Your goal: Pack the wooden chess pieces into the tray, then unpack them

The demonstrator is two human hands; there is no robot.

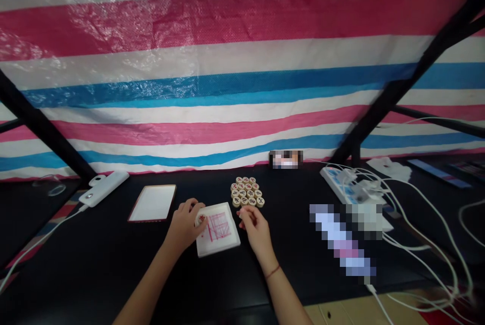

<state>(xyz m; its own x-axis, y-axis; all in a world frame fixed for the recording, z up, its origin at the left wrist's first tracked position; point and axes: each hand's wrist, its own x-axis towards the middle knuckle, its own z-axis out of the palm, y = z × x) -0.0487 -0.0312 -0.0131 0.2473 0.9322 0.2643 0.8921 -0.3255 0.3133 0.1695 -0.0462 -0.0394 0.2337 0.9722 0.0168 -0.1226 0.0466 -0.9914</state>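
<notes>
A xiangqi piece (201,219) with a red character sits in the fingers of my left hand (185,225), which is closed on it at the left side of a shallow white box (220,250). A red grid-like drawing marks the box's floor. Just past the box's right edge, my right hand (254,226) is pinched closed; what its fingertips hold, if anything, is too hidden to name. Directly beyond it, several round xiangqi pieces (250,193) lie face up in tight rows, some with red characters and some with black.
Left of the box lies a white-lined lid (153,203). A white power bank-like device (106,189) with a cable is farther left. To the right are a blurred-out phone-shaped item (341,241), a power strip (337,183) and tangled white cables (428,209). Striped sheeting (227,82) hangs behind.
</notes>
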